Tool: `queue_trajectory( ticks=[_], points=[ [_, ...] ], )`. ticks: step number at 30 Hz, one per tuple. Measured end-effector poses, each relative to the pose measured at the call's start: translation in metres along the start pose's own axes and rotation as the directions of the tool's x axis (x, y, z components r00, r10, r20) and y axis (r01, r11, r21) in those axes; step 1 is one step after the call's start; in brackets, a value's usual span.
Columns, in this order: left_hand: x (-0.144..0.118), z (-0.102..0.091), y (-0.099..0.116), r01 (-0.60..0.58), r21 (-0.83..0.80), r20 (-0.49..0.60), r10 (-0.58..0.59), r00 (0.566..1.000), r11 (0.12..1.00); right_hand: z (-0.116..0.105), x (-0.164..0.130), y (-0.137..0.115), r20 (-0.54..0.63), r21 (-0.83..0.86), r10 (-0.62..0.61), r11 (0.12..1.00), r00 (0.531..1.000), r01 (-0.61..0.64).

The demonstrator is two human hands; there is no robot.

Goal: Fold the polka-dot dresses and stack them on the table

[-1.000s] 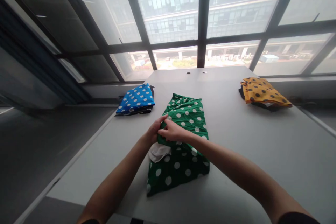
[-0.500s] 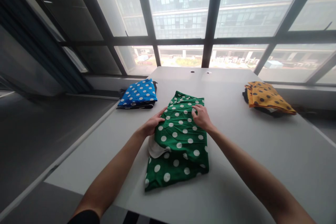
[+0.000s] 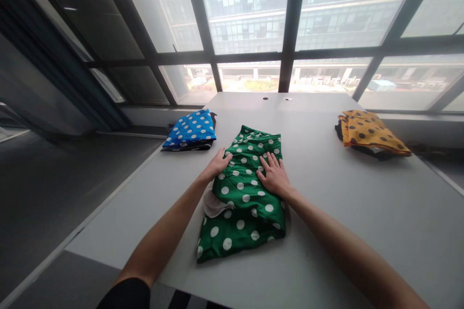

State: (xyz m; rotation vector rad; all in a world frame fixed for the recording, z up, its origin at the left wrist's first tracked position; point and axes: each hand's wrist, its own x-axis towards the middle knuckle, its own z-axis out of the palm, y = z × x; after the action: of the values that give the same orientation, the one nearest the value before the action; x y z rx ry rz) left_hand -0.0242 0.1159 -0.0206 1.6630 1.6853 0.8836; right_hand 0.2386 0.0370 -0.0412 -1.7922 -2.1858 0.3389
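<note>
Flat on the cloth, both hands lay open with fingers spread: the left hand (image 3: 216, 166) pressed on the left edge of the green polka-dot fabric (image 3: 243, 203), the right hand (image 3: 273, 176) rested palm down near its middle, gripping nothing. Beneath and between them the fabric was soft and creased, folded into a rough oblong with white dots; its far end bunched in small wrinkles beyond the fingertips, its near end splayed toward the person. A white lining (image 3: 213, 204) poked out just below the left wrist. The table (image 3: 362, 212) under it was smooth, pale grey and matte. Beyond the left hand, close to the table's left edge, sat a folded blue dotted cloth (image 3: 190, 129). Well apart to the right of the right hand lay a folded yellow cloth with dark dots (image 3: 369, 131). Bare tabletop stretched wide right of the right forearm.
</note>
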Motion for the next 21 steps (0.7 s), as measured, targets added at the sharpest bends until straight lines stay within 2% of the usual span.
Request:
queue_trajectory(
  ticks=[4,6,7,9,12,14,16,17,19,21],
  points=[
    [0.02,0.008,0.012,-0.047,-0.248,0.106,0.076,0.991,0.968,0.002,0.0,0.0,-0.01,0.005,-0.002,1.0,1.0,0.002],
    [0.029,0.013,0.014,-0.131,-0.327,0.068,0.162,0.984,0.936,0.003,0.0,0.001,-0.015,0.011,-0.005,1.0,1.0,0.005],
    [0.032,0.015,0.014,-0.188,-0.317,0.027,0.207,0.978,0.93,0.003,0.0,0.001,-0.019,0.014,-0.007,1.0,1.0,0.007],
    [0.036,0.018,0.012,-0.258,-0.173,-0.03,0.257,0.966,0.95,0.004,-0.001,0.002,-0.03,0.022,-0.011,1.0,0.999,0.012],
    [0.035,0.018,0.009,-0.22,0.092,-0.022,0.223,0.975,0.971,0.004,-0.001,0.003,-0.049,0.034,-0.015,0.999,0.999,0.017],
    [0.029,0.016,0.013,-0.185,0.169,-0.03,0.193,0.981,0.968,0.004,-0.001,0.003,-0.06,0.037,-0.01,0.999,0.998,0.013],
    [0.018,0.018,0.023,-0.236,0.26,-0.037,0.254,0.966,0.936,0.003,-0.002,0.001,-0.073,0.034,-0.004,0.999,0.997,0.006],
    [0.01,0.021,0.029,-0.299,0.321,-0.004,0.317,0.948,0.898,0.002,-0.003,-0.001,-0.087,0.029,-0.005,1.0,0.996,0.007],
    [-0.005,0.029,0.04,-0.466,0.424,0.144,0.45,0.881,0.777,0.0,-0.006,-0.006,-0.133,0.011,-0.03,0.999,0.991,0.032],
    [-0.019,0.041,0.045,-0.589,0.469,0.308,0.504,0.807,0.658,0.0,-0.01,-0.013,-0.18,-0.003,-0.078,0.997,0.981,0.079]
  ],
)
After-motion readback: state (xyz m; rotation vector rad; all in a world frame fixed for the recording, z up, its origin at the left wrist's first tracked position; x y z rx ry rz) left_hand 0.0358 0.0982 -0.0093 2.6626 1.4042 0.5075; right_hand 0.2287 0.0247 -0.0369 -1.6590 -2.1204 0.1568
